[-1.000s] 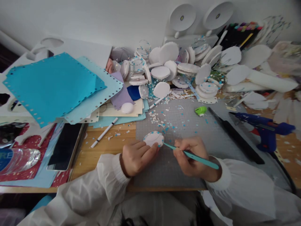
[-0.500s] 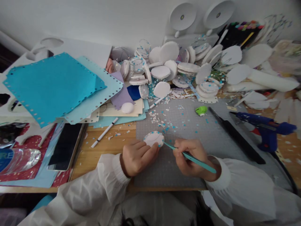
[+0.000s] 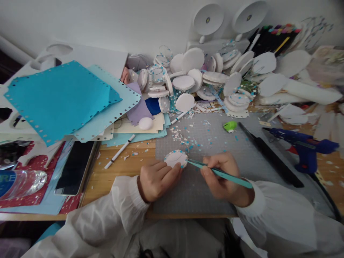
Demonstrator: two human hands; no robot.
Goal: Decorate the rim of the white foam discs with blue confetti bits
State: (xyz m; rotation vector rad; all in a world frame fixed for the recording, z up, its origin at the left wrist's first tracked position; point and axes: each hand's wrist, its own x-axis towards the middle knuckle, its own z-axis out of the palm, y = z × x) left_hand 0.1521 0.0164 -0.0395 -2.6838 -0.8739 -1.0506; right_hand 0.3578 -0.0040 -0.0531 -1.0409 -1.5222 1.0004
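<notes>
A small white disc with blue and white bits around its rim lies on the grey cutting mat. My left hand is closed at its lower edge, the fingertips gripping or pressing it there. Teal tweezers are pinched in my right hand; their tips are at the disc's right edge. Whether the tips hold a bit is too small to tell. Just above the disc, tiny blue and white paper pieces are scattered over the mat.
Many white discs crowd the back. To the right lie a green punch, a long black tool and a blue glue gun. At left are blue sheets, a white pen, a phone and a bottle.
My right hand has shifted slightly right and turned, and the tweezers lie at a flatter angle, with their arms looking more apart. My left hand and the disc stay in place.
</notes>
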